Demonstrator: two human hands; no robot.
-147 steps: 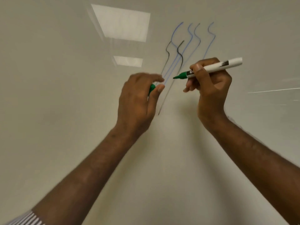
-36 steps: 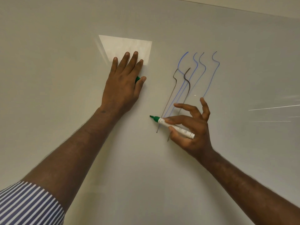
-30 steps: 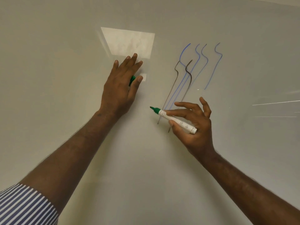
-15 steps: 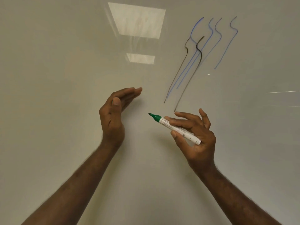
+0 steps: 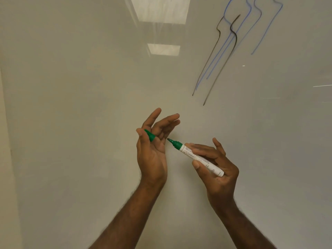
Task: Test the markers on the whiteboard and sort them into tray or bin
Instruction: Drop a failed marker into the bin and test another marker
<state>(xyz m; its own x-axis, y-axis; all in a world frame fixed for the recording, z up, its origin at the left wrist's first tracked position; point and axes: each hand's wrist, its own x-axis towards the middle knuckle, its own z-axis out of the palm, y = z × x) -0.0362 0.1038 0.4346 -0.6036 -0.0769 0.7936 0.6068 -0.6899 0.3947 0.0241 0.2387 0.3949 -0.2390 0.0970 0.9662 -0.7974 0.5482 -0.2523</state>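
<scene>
My right hand [image 5: 216, 169] grips a white marker [image 5: 197, 158] with a green collar and a dark tip, uncapped, its tip aimed up-left at my left palm. My left hand [image 5: 152, 148] is turned palm toward me with the fingers spread, and its thumb pins the green cap [image 5: 150, 135] against the base of the fingers. Both hands hover in front of the whiteboard [image 5: 89, 105], with the tip a short gap from the left palm. Blue and dark wavy test lines [image 5: 226, 51] run down the board at the upper right. No green line shows among them.
Two ceiling lights are reflected [image 5: 161, 11] in the glossy board at the top centre. The board's left edge [image 5: 5, 159] runs down the far left of the view. Neither tray nor bin is in view.
My left hand came off the board and dropped toward the marker, turning palm-up with the cap showing. My right hand lowered the marker away from the lines. The view tilted down.
</scene>
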